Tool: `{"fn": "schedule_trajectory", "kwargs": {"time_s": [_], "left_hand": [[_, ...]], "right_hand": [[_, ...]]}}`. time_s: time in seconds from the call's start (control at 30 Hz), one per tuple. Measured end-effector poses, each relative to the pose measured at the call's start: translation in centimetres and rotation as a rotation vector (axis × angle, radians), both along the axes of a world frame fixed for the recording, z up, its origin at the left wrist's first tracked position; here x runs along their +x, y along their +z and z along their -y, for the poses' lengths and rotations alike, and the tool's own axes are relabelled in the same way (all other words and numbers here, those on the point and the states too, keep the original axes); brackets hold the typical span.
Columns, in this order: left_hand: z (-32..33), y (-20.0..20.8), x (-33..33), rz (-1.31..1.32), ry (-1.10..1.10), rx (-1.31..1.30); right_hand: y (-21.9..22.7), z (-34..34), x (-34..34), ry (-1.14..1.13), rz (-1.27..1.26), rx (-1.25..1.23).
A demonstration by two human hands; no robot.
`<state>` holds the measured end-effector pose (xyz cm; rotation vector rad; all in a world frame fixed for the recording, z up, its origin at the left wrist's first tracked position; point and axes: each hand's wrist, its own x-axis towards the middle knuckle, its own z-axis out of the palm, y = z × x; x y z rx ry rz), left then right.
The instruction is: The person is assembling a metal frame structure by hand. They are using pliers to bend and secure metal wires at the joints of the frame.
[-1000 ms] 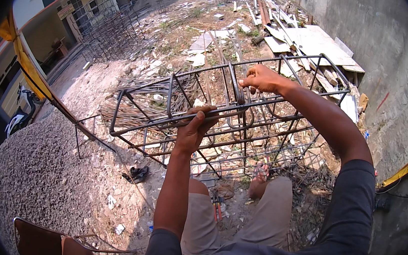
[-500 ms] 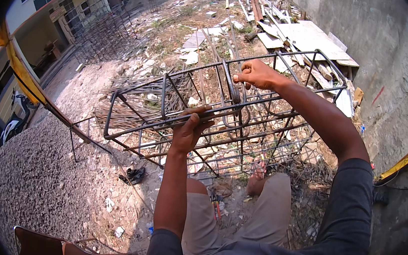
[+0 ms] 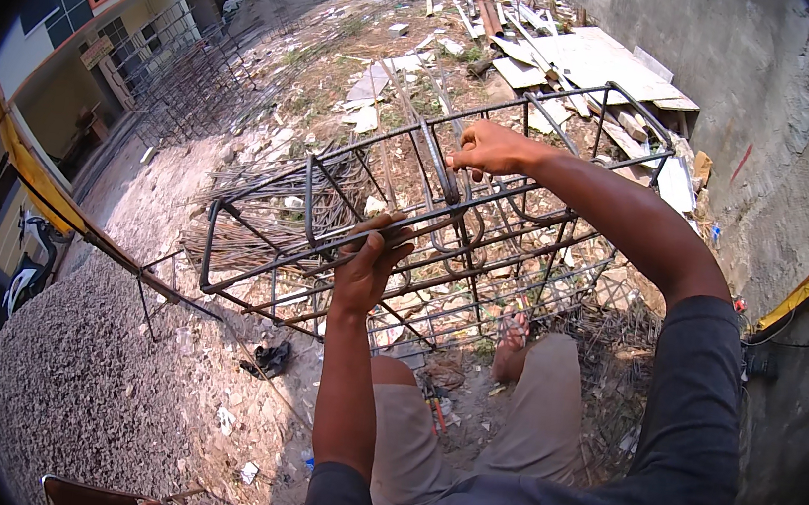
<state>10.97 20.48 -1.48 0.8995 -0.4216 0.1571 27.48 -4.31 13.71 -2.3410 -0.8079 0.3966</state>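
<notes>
A rebar cage [image 3: 275, 266] of long bars and rectangular stirrups lies across in front of me, raised above the ground. My left hand [image 3: 370, 269] is wrapped round its near upper long bar, left of the middle. Several stirrups [image 3: 426, 147] stand bunched close together near the middle of the cage. Just right of this bunch is my right hand [image 3: 496, 150], above the cage, with thumb and fingers curled into a pinch. What those fingertips hold, if anything, is too small to tell.
Loose steel rods [image 3: 258, 226] lie beyond the cage's left half. A gravel heap [image 3: 91, 376] is at the left, pliers with red handles [image 3: 437, 411] between my legs. White boards and timber [image 3: 606, 64] are piled at the far right beside a concrete wall [image 3: 739, 121].
The view has shifted slightly, and the cage appears a little further left. My left hand stays on the bar; my right hand remains pinched beside the stirrups.
</notes>
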Motion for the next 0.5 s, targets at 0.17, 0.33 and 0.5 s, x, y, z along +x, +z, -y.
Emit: {"fn": "schedule_trajectory", "kwargs": {"time_s": [0.17, 0.33, 0.5], "left_hand": [[1.4, 0.9, -1.3, -0.027, 0.023, -0.033], [0.5, 0.0, -3.3, -0.382, -0.102, 0.079], [4.0, 3.2, -8.3, -0.448, -0.094, 0.251]], "right_hand": [[-0.4, -0.1, 0.0, 0.013, -0.039, -0.018], [-1.3, -0.6, 0.8, 0.010, -0.074, 0.097], [-1.7, -0.8, 1.2, 0.007, -0.238, 0.244]]}}
